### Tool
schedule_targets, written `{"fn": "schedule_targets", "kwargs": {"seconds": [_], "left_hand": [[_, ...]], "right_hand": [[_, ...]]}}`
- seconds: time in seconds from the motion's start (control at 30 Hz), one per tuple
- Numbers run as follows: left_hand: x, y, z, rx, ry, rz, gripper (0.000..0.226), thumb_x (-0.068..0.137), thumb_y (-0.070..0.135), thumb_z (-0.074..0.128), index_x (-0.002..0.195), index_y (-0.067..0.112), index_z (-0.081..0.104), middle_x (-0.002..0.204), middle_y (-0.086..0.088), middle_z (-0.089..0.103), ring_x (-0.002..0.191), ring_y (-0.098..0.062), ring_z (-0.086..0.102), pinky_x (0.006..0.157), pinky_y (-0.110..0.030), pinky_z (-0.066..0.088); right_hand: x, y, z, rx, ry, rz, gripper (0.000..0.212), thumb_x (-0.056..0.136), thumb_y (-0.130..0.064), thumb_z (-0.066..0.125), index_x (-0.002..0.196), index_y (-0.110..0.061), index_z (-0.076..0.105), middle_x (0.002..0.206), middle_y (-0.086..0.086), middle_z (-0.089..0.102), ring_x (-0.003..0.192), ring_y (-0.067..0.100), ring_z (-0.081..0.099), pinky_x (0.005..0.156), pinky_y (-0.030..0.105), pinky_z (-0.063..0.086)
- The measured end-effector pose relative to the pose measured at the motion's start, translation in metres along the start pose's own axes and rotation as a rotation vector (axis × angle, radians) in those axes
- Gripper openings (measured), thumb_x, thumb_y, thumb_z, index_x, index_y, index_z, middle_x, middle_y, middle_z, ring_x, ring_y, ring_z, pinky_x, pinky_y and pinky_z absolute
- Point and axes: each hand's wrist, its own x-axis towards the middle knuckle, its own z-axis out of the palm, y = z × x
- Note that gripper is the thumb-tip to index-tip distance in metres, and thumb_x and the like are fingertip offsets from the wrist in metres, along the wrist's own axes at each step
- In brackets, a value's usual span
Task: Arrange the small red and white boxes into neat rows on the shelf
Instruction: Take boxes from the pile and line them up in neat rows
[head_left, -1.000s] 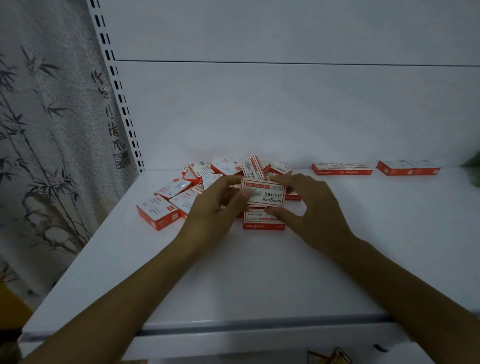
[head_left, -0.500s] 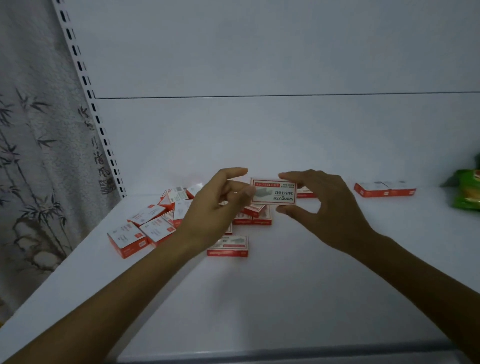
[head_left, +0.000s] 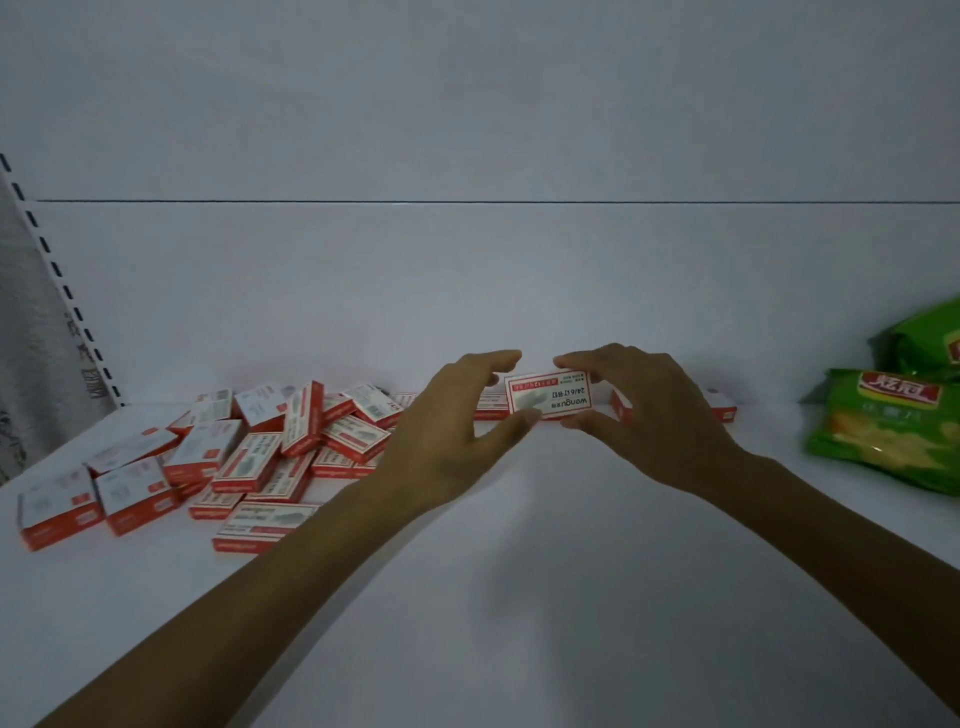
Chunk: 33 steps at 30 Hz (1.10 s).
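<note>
The left hand (head_left: 447, 441) and right hand (head_left: 654, 415) pinch one small box (head_left: 550, 395) over the white shelf (head_left: 519, 571) near its back panel (head_left: 467, 286); jumbled pile (head_left: 249, 452) left, green snack packets (head_left: 883, 426) right.

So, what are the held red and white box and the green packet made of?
Small red and white box: likely thin printed card, matte, with crisp folded edges. Green crinkled snack packet: probably plastic film, slightly glossy, creased and puffy.

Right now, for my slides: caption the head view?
Left hand and right hand hold one box at the back of the shelf; pile unsorted.
</note>
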Motion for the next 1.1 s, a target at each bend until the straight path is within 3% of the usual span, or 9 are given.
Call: {"fn": "schedule_targets", "kwargs": {"seconds": [0.17, 0.27, 0.4, 0.5, 0.63, 0.8, 0.93, 1.03, 1.1], "left_hand": [[0.026, 0.024, 0.018, -0.086, -0.039, -0.099, 0.04, 0.082, 0.049, 0.053, 0.116, 0.03, 0.06, 0.102, 0.013, 0.068, 0.091, -0.001, 0.062, 0.077, -0.017, 0.048], [0.038, 0.027, 0.024, -0.183, -0.074, -0.183, 0.016, 0.087, 0.031, 0.062, 0.102, 0.029, 0.065, 0.087, 0.011, 0.071, 0.079, -0.003, 0.066, 0.072, -0.022, 0.051], [0.041, 0.028, 0.031, -0.349, -0.099, -0.34, 0.012, 0.088, 0.019, 0.062, 0.097, 0.014, 0.068, 0.089, -0.002, 0.073, 0.075, -0.011, 0.067, 0.068, -0.022, 0.052], [0.039, 0.032, 0.033, -0.633, -0.049, -0.539, 0.009, 0.088, 0.01, 0.061, 0.095, 0.006, 0.064, 0.093, -0.011, 0.072, 0.075, -0.013, 0.068, 0.068, -0.021, 0.054], [0.042, 0.042, 0.039, -0.966, 0.112, -0.773, 0.017, 0.088, 0.009, 0.059, 0.105, 0.004, 0.06, 0.1, -0.01, 0.071, 0.08, -0.02, 0.07, 0.068, -0.026, 0.056], [0.042, 0.053, 0.049, -1.07, 0.225, -0.783, 0.016, 0.086, 0.005, 0.062, 0.101, 0.0, 0.06, 0.102, -0.012, 0.07, 0.085, -0.025, 0.07, 0.076, -0.031, 0.057], [0.034, 0.045, 0.047, -0.914, 0.191, -0.664, 0.028, 0.084, 0.015, 0.067, 0.107, 0.004, 0.056, 0.108, -0.011, 0.068, 0.093, -0.02, 0.068, 0.085, -0.031, 0.054], [0.021, 0.021, 0.034, -0.399, 0.124, -0.423, 0.06, 0.079, 0.042, 0.065, 0.13, 0.021, 0.042, 0.13, 0.005, 0.055, 0.115, -0.008, 0.054, 0.094, -0.025, 0.046], [0.01, 0.003, 0.025, -0.008, 0.024, -0.259, 0.081, 0.076, 0.058, 0.062, 0.142, 0.027, 0.027, 0.145, 0.009, 0.038, 0.129, -0.007, 0.037, 0.104, -0.029, 0.034]], "right_hand": [[0.006, 0.034, -0.008, -0.081, -0.045, -0.193, 0.046, 0.077, -0.039, 0.062, 0.119, -0.021, 0.057, 0.1, 0.0, 0.068, 0.083, 0.019, 0.062, 0.078, 0.039, 0.047], [0.014, 0.041, -0.01, -0.07, -0.069, -0.24, 0.048, 0.078, -0.038, 0.061, 0.122, -0.02, 0.056, 0.097, 0.001, 0.069, 0.081, 0.019, 0.06, 0.078, 0.037, 0.044], [0.009, 0.043, -0.003, 0.103, -0.052, -0.081, 0.066, 0.077, -0.032, 0.071, 0.136, -0.027, 0.04, 0.106, -0.005, 0.066, 0.08, 0.002, 0.056, 0.075, 0.022, 0.038], [0.003, 0.043, 0.002, 0.412, -0.102, 0.146, 0.082, 0.071, -0.029, 0.077, 0.138, -0.027, 0.029, 0.113, -0.007, 0.058, 0.096, 0.004, 0.055, 0.069, 0.005, 0.041], [-0.001, 0.031, 0.014, 0.513, -0.089, 0.278, 0.081, 0.066, -0.043, 0.076, 0.132, -0.024, 0.034, 0.106, -0.01, 0.055, 0.086, 0.006, 0.059, 0.067, 0.007, 0.045], [0.002, 0.023, 0.024, 0.472, 0.078, 0.241, 0.059, 0.069, -0.038, 0.078, 0.117, -0.017, 0.05, 0.105, -0.004, 0.066, 0.076, 0.006, 0.063, 0.065, 0.013, 0.051], [0.003, 0.029, 0.023, 0.385, 0.088, 0.148, 0.042, 0.072, -0.03, 0.076, 0.108, -0.016, 0.059, 0.102, -0.002, 0.069, 0.08, 0.009, 0.066, 0.066, 0.023, 0.056], [0.003, 0.035, 0.019, 0.216, 0.081, 0.075, 0.038, 0.073, -0.029, 0.074, 0.107, -0.019, 0.06, 0.099, -0.004, 0.067, 0.081, 0.013, 0.063, 0.066, 0.032, 0.055], [0.004, 0.038, 0.018, 0.154, 0.036, 0.047, 0.039, 0.073, -0.03, 0.074, 0.108, -0.017, 0.061, 0.1, -0.002, 0.068, 0.083, 0.014, 0.063, 0.067, 0.032, 0.054]]}}
